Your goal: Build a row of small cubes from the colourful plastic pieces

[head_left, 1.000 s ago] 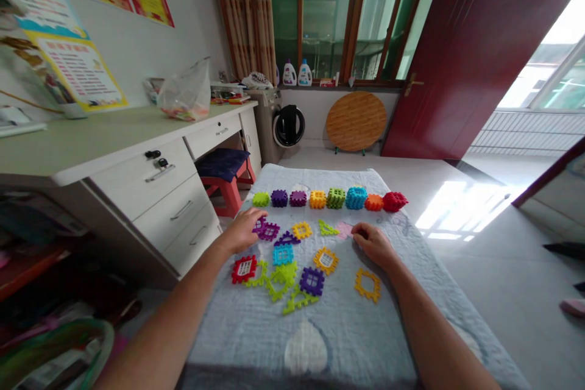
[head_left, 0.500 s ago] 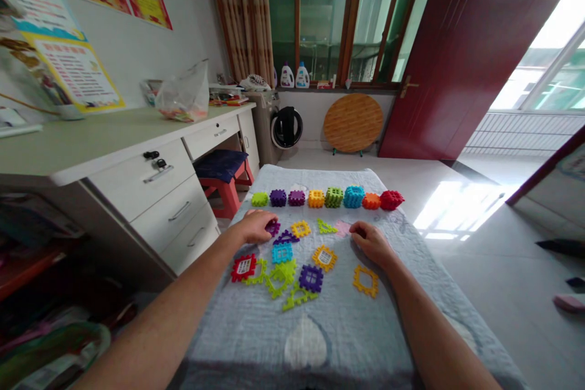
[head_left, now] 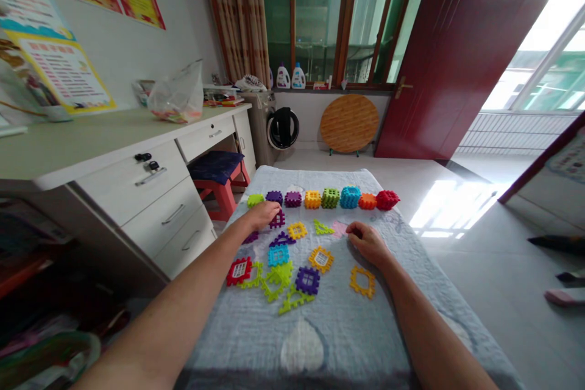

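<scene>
My left hand (head_left: pixel 265 214) is closed, gripping a purple toothed building block (head_left: pixel 277 220) raised upright just in front of the row of stacks. Another purple piece (head_left: pixel 251 236) lies partly under my left wrist. My right hand (head_left: pixel 367 240) rests on the cloth with loosely curled fingers, a gap showing at the thumb, beside a pink patch (head_left: pixel 339 229). Near it lie a green triangular piece (head_left: pixel 323 228) and a yellow frame (head_left: pixel 362 281). Between my arms are a purple triangle (head_left: pixel 283 239), a blue square (head_left: pixel 278 255), a red square (head_left: pixel 239 271) and a dark purple square (head_left: pixel 308 280).
Stacks of blocks sorted by colour run across the far part of the cloth-covered table (head_left: pixel 301 311), ending at a red stack (head_left: pixel 387 200). A white desk (head_left: pixel 114 195) stands left, with a stool (head_left: pixel 217 170) beside it. A round wooden tabletop (head_left: pixel 350 123) leans by the wall.
My left hand has moved forward and slightly right, lifting a purple block upright. Another purple piece now shows by my wrist. My right hand keeps its place, and the view has shifted slightly.
</scene>
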`<action>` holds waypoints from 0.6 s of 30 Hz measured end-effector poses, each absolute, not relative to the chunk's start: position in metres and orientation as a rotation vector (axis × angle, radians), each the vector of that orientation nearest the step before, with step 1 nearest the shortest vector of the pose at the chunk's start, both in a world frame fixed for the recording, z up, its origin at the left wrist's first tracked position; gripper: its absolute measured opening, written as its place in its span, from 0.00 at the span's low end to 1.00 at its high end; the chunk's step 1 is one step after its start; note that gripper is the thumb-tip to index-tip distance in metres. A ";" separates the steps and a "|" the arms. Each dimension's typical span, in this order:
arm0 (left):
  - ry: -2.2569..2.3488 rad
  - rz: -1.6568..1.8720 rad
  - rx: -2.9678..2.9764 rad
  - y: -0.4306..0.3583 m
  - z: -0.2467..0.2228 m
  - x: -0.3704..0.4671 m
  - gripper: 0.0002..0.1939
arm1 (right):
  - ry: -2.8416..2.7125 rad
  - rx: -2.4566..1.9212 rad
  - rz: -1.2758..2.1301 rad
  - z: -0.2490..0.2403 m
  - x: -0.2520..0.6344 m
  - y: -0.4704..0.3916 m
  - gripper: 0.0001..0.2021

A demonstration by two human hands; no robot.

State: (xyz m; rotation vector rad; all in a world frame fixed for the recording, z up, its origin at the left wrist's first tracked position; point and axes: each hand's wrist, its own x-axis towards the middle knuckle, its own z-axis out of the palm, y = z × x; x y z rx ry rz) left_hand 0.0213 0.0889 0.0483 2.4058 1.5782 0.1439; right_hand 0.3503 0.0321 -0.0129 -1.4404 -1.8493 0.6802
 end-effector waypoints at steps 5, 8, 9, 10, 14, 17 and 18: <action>1.675 0.190 2.448 0.088 0.036 0.021 0.18 | -1.847 -1.453 0.676 -0.012 0.350 0.032 0.09; 1.673 0.189 2.475 0.084 0.032 0.018 0.22 | -1.857 -1.453 0.674 -0.011 0.350 0.032 0.09; 1.659 0.168 2.479 0.083 0.030 0.018 0.23 | -1.859 -1.450 0.671 -0.011 0.350 0.032 0.09; 1.646 0.149 2.479 0.083 0.029 0.017 0.24 | -1.859 -1.447 0.666 -0.011 0.350 0.032 0.09; 1.627 0.136 2.455 0.087 0.024 0.020 0.24 | -1.866 -1.446 0.655 -0.010 0.350 0.031 0.09; 1.638 0.166 2.419 0.088 0.024 0.018 0.27 | -1.867 -1.447 0.657 -0.009 0.349 0.030 0.09; 1.646 0.179 2.407 0.087 0.026 0.015 0.29 | -1.866 -1.448 0.656 -0.009 0.349 0.030 0.09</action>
